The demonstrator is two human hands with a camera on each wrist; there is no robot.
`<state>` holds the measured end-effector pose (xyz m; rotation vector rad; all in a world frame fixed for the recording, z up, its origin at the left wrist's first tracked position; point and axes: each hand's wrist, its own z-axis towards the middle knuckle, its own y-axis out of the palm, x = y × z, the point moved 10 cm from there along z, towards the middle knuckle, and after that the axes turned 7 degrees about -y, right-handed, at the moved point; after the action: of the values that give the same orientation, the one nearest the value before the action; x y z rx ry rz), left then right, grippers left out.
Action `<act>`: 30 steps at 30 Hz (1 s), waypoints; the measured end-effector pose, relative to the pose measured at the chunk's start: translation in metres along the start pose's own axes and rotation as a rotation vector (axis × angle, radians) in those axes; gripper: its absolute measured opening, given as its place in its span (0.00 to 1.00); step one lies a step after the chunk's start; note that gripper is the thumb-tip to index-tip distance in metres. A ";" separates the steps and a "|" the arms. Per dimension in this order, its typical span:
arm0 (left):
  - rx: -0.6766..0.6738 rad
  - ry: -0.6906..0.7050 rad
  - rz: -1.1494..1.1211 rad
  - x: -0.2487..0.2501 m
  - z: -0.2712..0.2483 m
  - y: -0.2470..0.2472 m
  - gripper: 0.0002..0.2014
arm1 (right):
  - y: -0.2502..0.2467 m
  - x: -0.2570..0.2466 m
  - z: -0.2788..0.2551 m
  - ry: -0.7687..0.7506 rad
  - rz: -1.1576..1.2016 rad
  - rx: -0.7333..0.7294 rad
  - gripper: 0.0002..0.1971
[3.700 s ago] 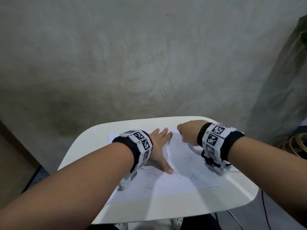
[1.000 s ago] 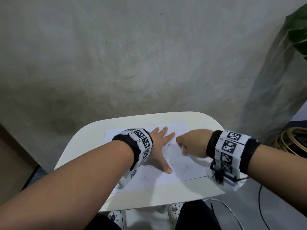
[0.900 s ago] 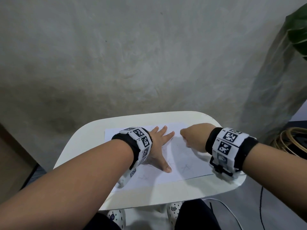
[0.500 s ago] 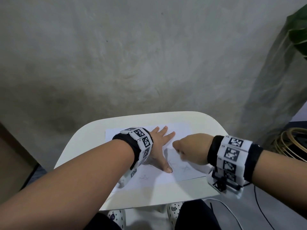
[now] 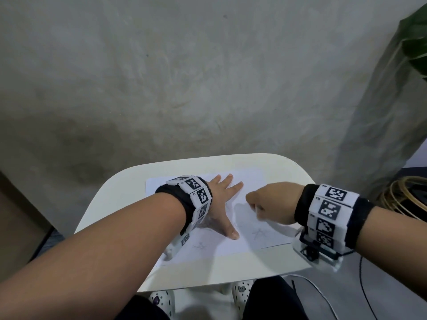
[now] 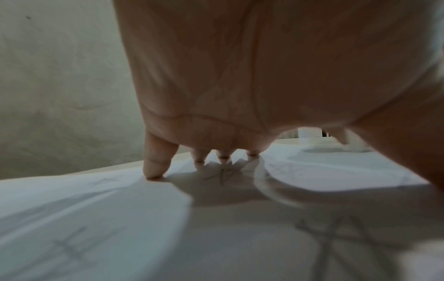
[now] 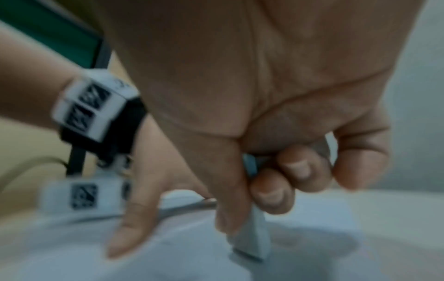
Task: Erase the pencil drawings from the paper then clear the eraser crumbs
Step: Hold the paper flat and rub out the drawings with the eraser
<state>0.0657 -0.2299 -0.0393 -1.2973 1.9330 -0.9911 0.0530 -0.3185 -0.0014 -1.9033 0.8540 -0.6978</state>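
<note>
Left hand flat, fingers spread on paper; right hand pinches what looks like an eraser.

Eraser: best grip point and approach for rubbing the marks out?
Grip the eraser by its upper half, across the two flat faces, coming from above. It is a thin white slab standing near upright, lower edge on the paper. The right hand pinches it that way, leaving the lower end free. The left hand lies flat on the sheet.
</note>
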 end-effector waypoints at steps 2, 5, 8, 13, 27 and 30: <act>-0.006 0.000 0.003 0.000 0.000 0.000 0.65 | 0.000 0.005 -0.001 0.030 0.019 -0.016 0.02; -0.004 -0.005 0.006 0.000 0.001 0.000 0.65 | -0.007 0.018 -0.002 0.096 -0.037 0.024 0.02; -0.007 -0.004 0.006 0.000 0.001 0.000 0.65 | 0.004 -0.006 -0.003 -0.007 0.014 -0.014 0.02; -0.001 -0.001 0.000 -0.001 0.002 0.000 0.65 | -0.008 0.016 -0.003 0.110 -0.002 0.026 0.01; -0.012 -0.006 0.005 -0.003 0.007 0.002 0.66 | 0.001 0.014 -0.010 0.077 0.060 -0.017 0.01; -0.016 -0.007 0.002 -0.002 0.006 0.002 0.66 | -0.003 0.013 -0.012 0.073 0.022 0.014 0.01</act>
<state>0.0701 -0.2292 -0.0435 -1.3059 1.9403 -0.9715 0.0530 -0.3338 0.0076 -1.8633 0.9123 -0.7623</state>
